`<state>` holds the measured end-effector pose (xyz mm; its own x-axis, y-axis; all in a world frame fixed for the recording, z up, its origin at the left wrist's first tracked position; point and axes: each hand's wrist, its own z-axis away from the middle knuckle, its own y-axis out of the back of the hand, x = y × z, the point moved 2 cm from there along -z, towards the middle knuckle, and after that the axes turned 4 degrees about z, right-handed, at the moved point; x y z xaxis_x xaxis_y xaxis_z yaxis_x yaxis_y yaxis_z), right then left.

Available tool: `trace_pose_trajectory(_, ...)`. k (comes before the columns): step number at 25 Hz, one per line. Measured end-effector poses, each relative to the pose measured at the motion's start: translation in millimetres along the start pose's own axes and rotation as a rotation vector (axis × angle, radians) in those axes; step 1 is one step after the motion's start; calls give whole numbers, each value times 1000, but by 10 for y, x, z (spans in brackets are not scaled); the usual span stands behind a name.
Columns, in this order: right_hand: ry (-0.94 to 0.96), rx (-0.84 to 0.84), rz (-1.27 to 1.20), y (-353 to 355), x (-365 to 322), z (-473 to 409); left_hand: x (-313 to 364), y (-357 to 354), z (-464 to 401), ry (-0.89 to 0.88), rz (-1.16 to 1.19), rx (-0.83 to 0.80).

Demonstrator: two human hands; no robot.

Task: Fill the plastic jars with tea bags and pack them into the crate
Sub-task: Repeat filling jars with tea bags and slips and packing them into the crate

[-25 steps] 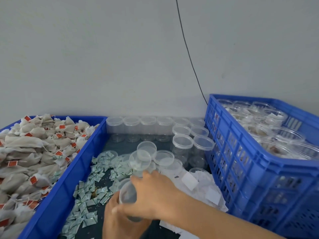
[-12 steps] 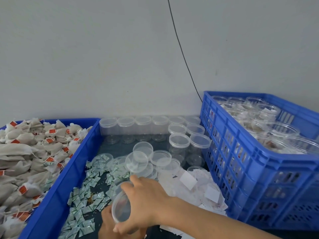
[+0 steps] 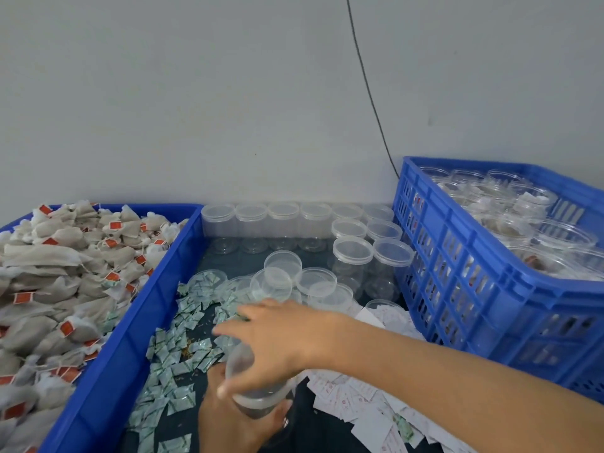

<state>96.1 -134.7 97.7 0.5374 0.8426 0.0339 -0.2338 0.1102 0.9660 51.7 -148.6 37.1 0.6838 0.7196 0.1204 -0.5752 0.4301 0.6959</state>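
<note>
I hold a clear plastic jar (image 3: 253,384) low in the middle of the view, tilted. My left hand (image 3: 225,420) cups it from below, fingers curled round it. My right hand (image 3: 287,335) lies over its top, thumb pressed on its side and fingers reaching left; whether a lid sits under the palm is hidden. Tea bags (image 3: 65,289) with red tags are heaped in the blue bin (image 3: 130,338) on the left. The blue crate (image 3: 457,289) on the right holds several filled jars (image 3: 523,230).
Empty lidded jars (image 3: 353,253) stand in rows along the wall. Loose clear lids (image 3: 277,282) lie just beyond my hands. Small green-white sachets (image 3: 173,354) are scattered to the left, and white paper slips (image 3: 359,397) lie to the right. A black cable (image 3: 369,93) hangs down the wall.
Both hands have stayed on the jar, which now tilts further. My right hand's fingers have spread out leftward over its top. The camera has shifted slightly.
</note>
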Motion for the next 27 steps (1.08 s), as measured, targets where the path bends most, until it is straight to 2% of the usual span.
trace_pose_trajectory(1,-115,97,78,-12,-49,-7,-149,-85,-100,-127,138,208)
trace_pose_trajectory(2,-195,186,138,-35,-120,1,-359,-267,-168,-235,131,422)
trace_pose_trajectory(3,-225,224,151,-61,-195,10,-492,-407,-276,-464,337,515)
trace_pose_trajectory(4,-228,215,141,-100,-250,20,-565,-495,-380,-567,545,659)
trace_pose_trajectory(6,-185,145,125,-121,-294,35,-754,-640,-500,-729,731,695)
trace_pose_trajectory(10,81,-148,45,-53,-203,106,-717,-615,-554,-882,789,714)
trace_pose_trajectory(12,69,-97,-5,-74,-232,86,-702,-605,-596,-912,776,777)
trace_pose_trajectory(14,-113,-22,101,-163,-271,21,-704,-594,-585,-910,789,797)
trace_pose_trajectory(15,-228,-48,161,-204,-309,2,-694,-598,-592,-906,770,817)
trace_pose_trajectory(17,-315,-57,137,-230,-360,-13,-682,-597,-617,-870,810,731)
trace_pose_trajectory(19,-210,-31,29,-140,-345,-12,-730,-595,-649,-858,868,680)
trace_pose_trajectory(22,-50,-248,-33,-27,-236,5,-817,-626,-610,-820,830,673)
trace_pose_trajectory(24,61,-300,-48,-30,-203,22,-683,-589,-513,-808,884,654)
trace_pose_trajectory(25,66,-284,-70,-46,-206,30,-570,-584,-488,-775,862,579)
trace_pose_trajectory(26,23,-234,-70,-78,-211,19,-601,-558,-351,-687,990,499)
trace_pose_trajectory(27,-59,-144,-21,-107,-224,3,-634,-541,-358,-571,1012,436)
